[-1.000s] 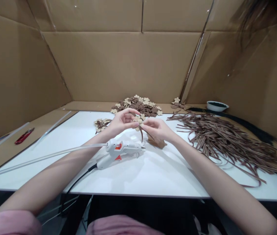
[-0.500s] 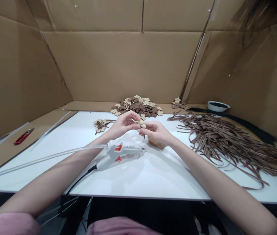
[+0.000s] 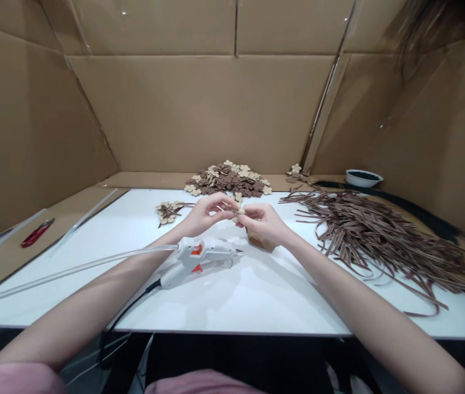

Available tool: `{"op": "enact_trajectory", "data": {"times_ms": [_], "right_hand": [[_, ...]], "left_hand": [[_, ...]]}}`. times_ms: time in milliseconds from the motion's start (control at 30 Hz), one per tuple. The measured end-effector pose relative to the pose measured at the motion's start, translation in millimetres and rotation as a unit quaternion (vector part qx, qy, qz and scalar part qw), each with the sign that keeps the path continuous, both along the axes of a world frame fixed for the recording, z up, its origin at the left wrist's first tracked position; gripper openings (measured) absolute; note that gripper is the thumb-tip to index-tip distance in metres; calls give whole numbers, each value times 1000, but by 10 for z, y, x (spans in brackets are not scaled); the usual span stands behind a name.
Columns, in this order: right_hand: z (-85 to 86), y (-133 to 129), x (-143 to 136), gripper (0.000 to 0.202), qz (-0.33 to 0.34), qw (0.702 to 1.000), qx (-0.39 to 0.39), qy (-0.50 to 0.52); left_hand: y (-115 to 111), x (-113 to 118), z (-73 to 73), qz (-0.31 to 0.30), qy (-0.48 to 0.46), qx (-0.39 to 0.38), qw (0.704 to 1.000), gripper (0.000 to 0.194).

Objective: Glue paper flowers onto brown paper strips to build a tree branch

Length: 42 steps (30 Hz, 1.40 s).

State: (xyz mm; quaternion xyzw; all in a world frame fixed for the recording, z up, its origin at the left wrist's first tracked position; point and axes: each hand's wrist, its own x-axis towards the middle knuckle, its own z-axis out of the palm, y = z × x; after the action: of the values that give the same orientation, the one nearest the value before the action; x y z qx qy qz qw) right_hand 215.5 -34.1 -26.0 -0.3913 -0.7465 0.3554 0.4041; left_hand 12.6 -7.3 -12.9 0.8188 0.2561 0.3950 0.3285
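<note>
A small cream flower piece (image 3: 240,211) is pinched between the fingertips of my left hand (image 3: 213,212) and my right hand (image 3: 262,220), above the middle of the white table. Both hands have their fingers closed on it and partly hide it. Below my left hand lies a white glue gun (image 3: 199,257) with orange parts, its nozzle pointing right. Under my right hand is a brown block (image 3: 262,241), partly covered. Behind the hands rises a heap of brown and cream flower pieces (image 3: 230,179).
Finished-looking flowers with strips (image 3: 169,212) lie left of my left hand. Brown strips (image 3: 380,235) are piled at the right, before a white bowl (image 3: 364,178). A red cutter (image 3: 38,233) lies far left. Cardboard walls (image 3: 199,109) surround the table (image 3: 236,306).
My left hand has dropped slightly and its fingers have shifted on the cream flower, which now shows less of its face. The whole view has moved a little.
</note>
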Motion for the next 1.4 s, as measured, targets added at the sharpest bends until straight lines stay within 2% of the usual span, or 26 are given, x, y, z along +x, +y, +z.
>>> {"op": "enact_trajectory", "data": {"times_ms": [367, 700, 933, 1400], "right_hand": [[-5, -5, -23, 22, 17, 1000, 25, -5], [16, -22, -37, 19, 32, 999, 3, 22], [12, -15, -33, 18, 44, 998, -7, 39], [38, -13, -42, 16, 49, 998, -10, 42]], "left_hand": [[0, 17, 10, -15, -22, 43, 999, 8], [34, 5, 16, -47, -42, 48, 997, 15], [36, -6, 46, -55, -28, 77, 995, 22], [25, -18, 87, -66, -11, 71, 995, 38]]}}
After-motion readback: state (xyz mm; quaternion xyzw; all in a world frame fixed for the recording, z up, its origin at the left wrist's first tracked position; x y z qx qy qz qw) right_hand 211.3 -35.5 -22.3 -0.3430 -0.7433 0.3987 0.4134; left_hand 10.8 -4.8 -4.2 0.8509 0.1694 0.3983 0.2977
